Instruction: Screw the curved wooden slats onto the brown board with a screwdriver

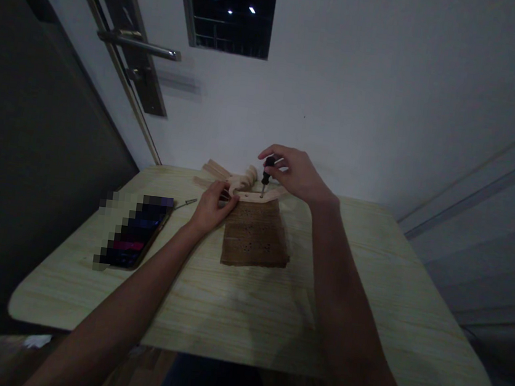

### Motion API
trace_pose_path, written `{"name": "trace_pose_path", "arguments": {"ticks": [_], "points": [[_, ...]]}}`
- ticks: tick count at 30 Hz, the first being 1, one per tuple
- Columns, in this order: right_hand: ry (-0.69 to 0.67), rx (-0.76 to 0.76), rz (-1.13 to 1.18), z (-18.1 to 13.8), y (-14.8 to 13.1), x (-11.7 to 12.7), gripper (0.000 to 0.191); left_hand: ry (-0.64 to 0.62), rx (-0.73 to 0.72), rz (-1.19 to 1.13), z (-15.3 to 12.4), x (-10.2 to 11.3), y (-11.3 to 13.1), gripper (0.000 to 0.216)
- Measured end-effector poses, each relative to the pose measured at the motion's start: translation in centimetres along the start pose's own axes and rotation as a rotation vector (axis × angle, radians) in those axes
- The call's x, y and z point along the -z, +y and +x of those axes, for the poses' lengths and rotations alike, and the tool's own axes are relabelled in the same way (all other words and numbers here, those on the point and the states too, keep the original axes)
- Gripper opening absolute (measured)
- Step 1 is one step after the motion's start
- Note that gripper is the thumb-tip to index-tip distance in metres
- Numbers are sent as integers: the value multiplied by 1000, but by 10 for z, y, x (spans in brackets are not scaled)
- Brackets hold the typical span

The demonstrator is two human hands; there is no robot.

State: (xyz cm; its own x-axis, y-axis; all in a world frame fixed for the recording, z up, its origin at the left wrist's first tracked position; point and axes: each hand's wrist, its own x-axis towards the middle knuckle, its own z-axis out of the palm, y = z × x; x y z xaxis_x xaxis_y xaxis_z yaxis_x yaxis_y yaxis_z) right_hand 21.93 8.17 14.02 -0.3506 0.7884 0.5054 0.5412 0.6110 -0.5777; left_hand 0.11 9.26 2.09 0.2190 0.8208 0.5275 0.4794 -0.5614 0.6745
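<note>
Screwdriver (267, 170) (upright) in right hand (294, 173)

- The screwdriver (266, 174) is small, with a black handle and a thin metal shaft. It stands upright in my right grip (294, 172), tip down on the wooden strip (257, 197).
- The wooden strip is pale and flat, lying across the far edge of the brown board (256, 237); my left grip (212, 206) pins its left end.
- The brown board lies flat on the bench (367, 292), dotted with rows of holes.
</note>
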Motion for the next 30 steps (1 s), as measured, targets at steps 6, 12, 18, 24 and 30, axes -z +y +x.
{"name": "trace_pose_path", "arguments": {"ticks": [6,12,18,24,30], "points": [[5,-4,-49,0,-2,1,10,-10,2,-6,0,0,-1,31],[52,-21,-115,1,1,-1,16,-8,-6,11,0,1,-1,31],[35,72,18,1,10,-2,22,0,-14,14,0,0,-1,31],[0,89,20,1,17,0,40,6,-15,22,0,0,0,29],[39,50,-35,0,9,1,29,-4,1,-2,0,1,2,31]]}}
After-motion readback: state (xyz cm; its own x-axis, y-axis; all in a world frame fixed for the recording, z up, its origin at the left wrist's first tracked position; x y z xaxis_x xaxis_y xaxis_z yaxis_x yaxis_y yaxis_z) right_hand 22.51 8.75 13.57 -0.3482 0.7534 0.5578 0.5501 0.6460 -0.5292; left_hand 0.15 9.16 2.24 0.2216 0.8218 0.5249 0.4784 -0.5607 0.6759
